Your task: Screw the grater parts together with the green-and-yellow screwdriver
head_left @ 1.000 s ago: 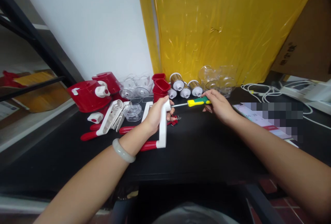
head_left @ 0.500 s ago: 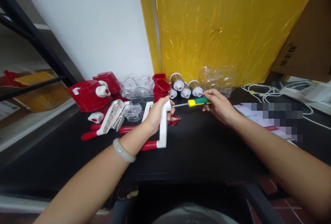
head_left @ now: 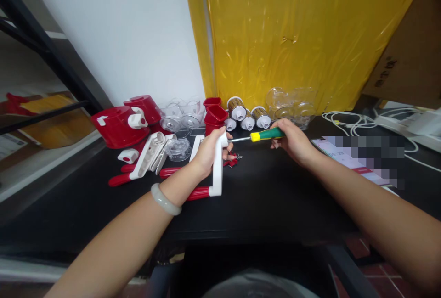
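My left hand (head_left: 207, 152) is closed around the top of a white crank handle (head_left: 217, 169) with a red grip (head_left: 199, 193). In my right hand (head_left: 292, 139) is a screwdriver (head_left: 267, 134) with a green and yellow handle, its fingers closed on the rear end. The metal shaft points left, and its tip meets the crank's upper end, where my fingers partly hide it. Small red parts (head_left: 233, 160) lie on the table just behind my left fingertips. More white crank handles with red grips (head_left: 143, 160) rest to the left.
Red housings (head_left: 119, 128) stand at the left, beside clear plastic parts (head_left: 178, 149). Red chutes (head_left: 216, 116) and several metal grater drums (head_left: 236, 108) line the back. A phone-like screen (head_left: 344, 155) and white cables (head_left: 351, 121) are at the right.
My right fingers have shifted on the screwdriver's handle, the index finger drawing back toward its rear end. The crank and my left hand have hardly moved.
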Available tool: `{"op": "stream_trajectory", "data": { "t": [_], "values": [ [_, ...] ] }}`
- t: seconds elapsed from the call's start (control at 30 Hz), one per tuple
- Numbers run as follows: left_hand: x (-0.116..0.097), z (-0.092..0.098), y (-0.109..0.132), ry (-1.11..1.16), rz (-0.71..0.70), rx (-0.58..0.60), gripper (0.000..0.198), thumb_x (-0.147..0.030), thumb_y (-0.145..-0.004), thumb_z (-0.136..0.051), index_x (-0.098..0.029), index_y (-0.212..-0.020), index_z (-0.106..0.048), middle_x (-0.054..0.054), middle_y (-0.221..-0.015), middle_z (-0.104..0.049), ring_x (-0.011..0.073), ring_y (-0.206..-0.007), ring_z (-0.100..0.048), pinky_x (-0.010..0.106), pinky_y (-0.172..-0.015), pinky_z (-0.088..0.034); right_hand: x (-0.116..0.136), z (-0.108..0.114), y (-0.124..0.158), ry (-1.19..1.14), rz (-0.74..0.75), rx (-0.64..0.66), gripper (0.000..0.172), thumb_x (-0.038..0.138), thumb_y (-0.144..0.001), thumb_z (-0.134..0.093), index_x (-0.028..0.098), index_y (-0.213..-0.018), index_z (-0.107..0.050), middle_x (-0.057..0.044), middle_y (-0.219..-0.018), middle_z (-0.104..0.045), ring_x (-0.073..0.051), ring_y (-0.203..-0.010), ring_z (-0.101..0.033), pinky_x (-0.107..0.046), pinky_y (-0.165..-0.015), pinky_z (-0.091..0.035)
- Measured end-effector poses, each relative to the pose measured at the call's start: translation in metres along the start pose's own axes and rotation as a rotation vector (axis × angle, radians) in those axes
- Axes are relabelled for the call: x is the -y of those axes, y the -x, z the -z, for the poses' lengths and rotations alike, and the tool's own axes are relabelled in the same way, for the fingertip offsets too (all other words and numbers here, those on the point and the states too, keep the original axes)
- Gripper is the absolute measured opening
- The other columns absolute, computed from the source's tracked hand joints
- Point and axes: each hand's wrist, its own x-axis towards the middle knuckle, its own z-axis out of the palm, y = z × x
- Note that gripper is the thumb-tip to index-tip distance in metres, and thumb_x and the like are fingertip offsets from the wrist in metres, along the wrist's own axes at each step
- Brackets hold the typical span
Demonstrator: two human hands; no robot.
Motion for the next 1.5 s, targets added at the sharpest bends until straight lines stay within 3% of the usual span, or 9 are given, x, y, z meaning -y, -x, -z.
{"op": "stream_trajectory", "data": {
  "t": [0.13,0.3,0.83,1.03,1.2,1.3,1.5],
  "values": [
    [-0.0001,-0.0002,-0.0002,0.002,-0.005,0.003,0.034,-0.050,-0.084,-0.063,-0.017,-0.084,-0.057,-0.003,-0.058,-0.057,0.0061,-0.038,-0.042,0.023,-0.056,-0.055,-0.0023,0.0009,-0.0003,0.049,0.050,0.025,0.043,0.066,-0.086,-0.059,0.024,-0.081,-0.052,0.005,-0.052,-0.047,-0.013,-0.046,-0.044,-0.031,-0.054,-0.050],
    [0.0000,-0.0007,0.0002,0.004,-0.009,0.004,0.032,-0.049,-0.086,-0.061,-0.017,-0.084,-0.057,-0.003,-0.057,-0.056,0.0062,-0.038,-0.041,0.024,-0.056,-0.056,-0.0013,-0.0007,0.0011,0.062,0.041,0.016,0.041,0.062,-0.082,-0.068,0.025,-0.079,-0.051,0.010,-0.044,-0.037,-0.010,-0.041,-0.035,-0.030,-0.053,-0.049],
    [0.0010,0.0005,-0.0006,0.001,0.002,0.003,0.032,-0.049,-0.086,-0.062,-0.017,-0.083,-0.058,-0.002,-0.058,-0.057,0.0062,-0.038,-0.042,0.023,-0.054,-0.054,0.0029,-0.0026,0.0027,-0.033,0.016,-0.011,0.028,0.041,-0.073,-0.074,0.024,-0.086,-0.056,0.004,-0.068,-0.055,-0.010,-0.050,-0.049,-0.030,-0.054,-0.049],
    [0.0002,0.0000,-0.0007,0.000,-0.003,-0.004,0.032,-0.049,-0.085,-0.061,-0.017,-0.083,-0.058,-0.002,-0.059,-0.057,0.0063,-0.038,-0.042,0.023,-0.054,-0.055,-0.0009,0.0008,0.0001,0.030,0.031,0.005,0.030,0.051,-0.081,-0.068,0.024,-0.088,-0.058,0.003,-0.064,-0.054,-0.013,-0.049,-0.052,-0.030,-0.052,-0.048],
    [0.0005,0.0005,-0.0014,-0.005,0.001,0.003,0.032,-0.049,-0.085,-0.061,-0.017,-0.082,-0.058,-0.002,-0.058,-0.057,0.0065,-0.038,-0.042,0.025,-0.056,-0.056,-0.0048,0.0029,-0.0008,0.080,0.054,0.035,0.046,0.070,-0.087,-0.054,0.024,-0.086,-0.059,0.007,-0.047,-0.042,-0.012,-0.039,-0.041,-0.033,-0.055,-0.051],
    [0.0009,0.0008,-0.0016,-0.010,-0.005,0.003,0.031,-0.048,-0.086,-0.059,-0.017,-0.082,-0.059,-0.002,-0.058,-0.057,0.0066,-0.038,-0.042,0.024,-0.056,-0.056,-0.0025,0.0016,0.0003,0.102,0.044,0.012,0.044,0.068,-0.086,-0.058,0.025,-0.082,-0.059,0.008,-0.044,-0.037,-0.011,-0.037,-0.035,-0.033,-0.054,-0.050],
    [0.0005,-0.0003,-0.0006,-0.016,-0.013,-0.004,0.032,-0.049,-0.086,-0.060,-0.017,-0.082,-0.059,-0.002,-0.058,-0.057,0.0069,-0.038,-0.041,0.025,-0.056,-0.057,0.0022,-0.0013,0.0021,0.036,0.040,0.009,0.033,0.056,-0.082,-0.068,0.025,-0.082,-0.058,0.008,-0.049,-0.039,-0.010,-0.042,-0.037,-0.031,-0.053,-0.049]
  ]
}}
